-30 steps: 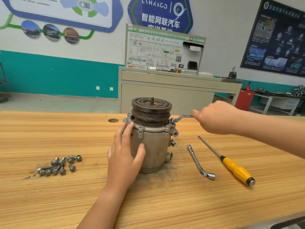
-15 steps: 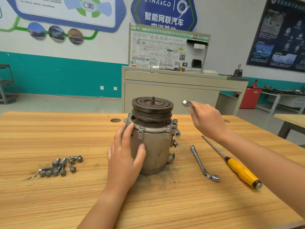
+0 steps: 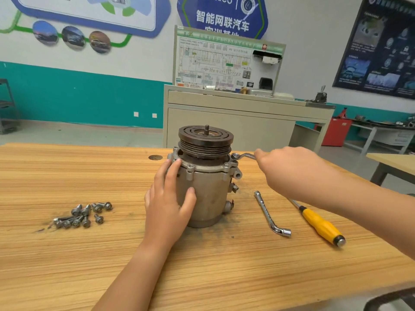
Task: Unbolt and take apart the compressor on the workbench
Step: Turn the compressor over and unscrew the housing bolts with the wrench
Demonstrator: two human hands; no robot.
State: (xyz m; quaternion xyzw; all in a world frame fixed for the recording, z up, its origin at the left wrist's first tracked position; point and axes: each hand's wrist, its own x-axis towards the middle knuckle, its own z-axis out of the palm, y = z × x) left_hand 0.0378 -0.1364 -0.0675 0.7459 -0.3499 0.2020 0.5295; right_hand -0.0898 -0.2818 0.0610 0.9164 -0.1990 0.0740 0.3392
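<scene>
One compressor (image 3: pixel 211 194) under flat left hand (image 3: pixel 167 205); right hand (image 3: pixel 289 169) grips one wrench (image 3: pixel 244 156).

Bright even indoor light, soft faint shadows, wide-angle bending at edges, slight softness

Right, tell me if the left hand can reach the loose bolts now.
Probably yes: the left hand only rests on the compressor, and nothing stands between it and the bolts.

R hand (image 3: pixel 289 173) hides wrench (image 3: pixel 243 156) handle; forearm (image 3: pixel 359 207) covers screwdriver (image 3: pixel 321 225) shaft, prob. tip too.
</scene>
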